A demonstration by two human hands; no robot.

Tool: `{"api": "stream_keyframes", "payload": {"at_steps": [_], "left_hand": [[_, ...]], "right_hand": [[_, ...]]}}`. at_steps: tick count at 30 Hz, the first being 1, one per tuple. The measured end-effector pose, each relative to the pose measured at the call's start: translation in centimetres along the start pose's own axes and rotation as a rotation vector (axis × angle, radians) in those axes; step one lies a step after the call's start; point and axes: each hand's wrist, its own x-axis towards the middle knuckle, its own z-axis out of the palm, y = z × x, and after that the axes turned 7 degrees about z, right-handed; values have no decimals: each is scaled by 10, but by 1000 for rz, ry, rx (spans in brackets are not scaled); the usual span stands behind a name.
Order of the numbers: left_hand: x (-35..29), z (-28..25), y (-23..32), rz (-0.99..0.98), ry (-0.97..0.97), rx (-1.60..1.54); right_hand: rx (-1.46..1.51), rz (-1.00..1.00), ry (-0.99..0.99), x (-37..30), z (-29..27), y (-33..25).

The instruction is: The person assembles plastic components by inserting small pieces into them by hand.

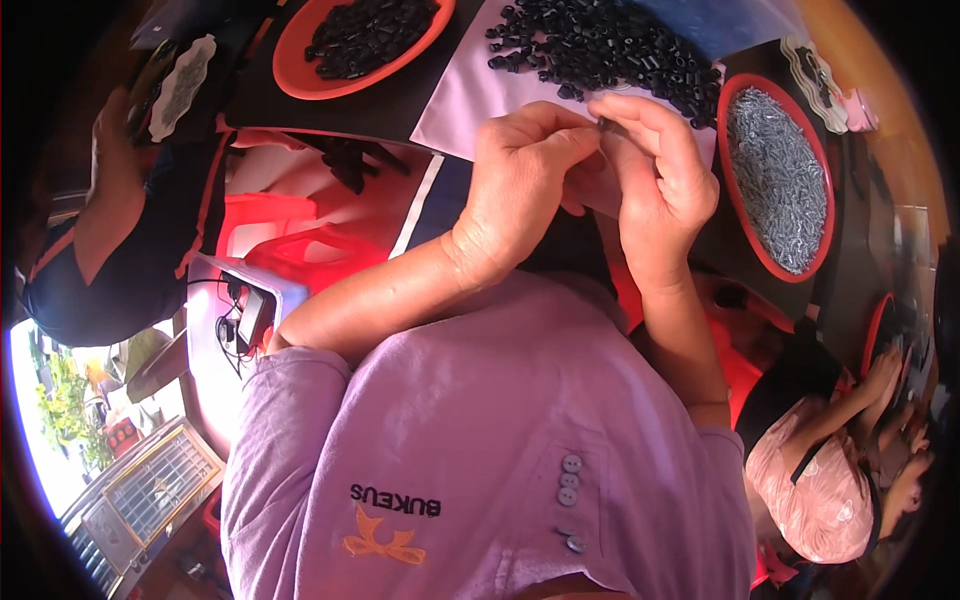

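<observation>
In front of my chest my two hands meet at the near edge of the pale pink cloth (pixel 455 115). My left hand (pixel 520 185) is closed, thumb and forefinger pinched together. Facing it, my right hand (pixel 662 185) is also pinched, its fingertips almost touching the left ones. A small dark bit shows between the fingertips, mostly hidden, and I cannot make out its kind. Just beyond my hands lies a loose heap of small black cylindrical pieces (pixel 610 50). To the right stands a red oval bowl (pixel 730 180) filled with small silver screw-like pieces (pixel 780 180).
Another red bowl (pixel 290 78) at the far left holds more black pieces. Scalloped trays (pixel 183 88) sit toward both sides. A person's arm (pixel 115 215) is at left; a person in a pink patterned top (pixel 825 490) works at right. A red plastic stool (pixel 265 215) stands below the table.
</observation>
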Motion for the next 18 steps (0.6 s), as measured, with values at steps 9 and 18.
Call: {"api": "stream_keyframes", "payload": {"at_steps": [9,18], "left_hand": [[4,-11,-5,184,30,159],[6,-10,-4,201,12,146]], "right_hand": [[339,385,-39,11,-13,-17],[366,403,-65,14,-17,-16]]}}
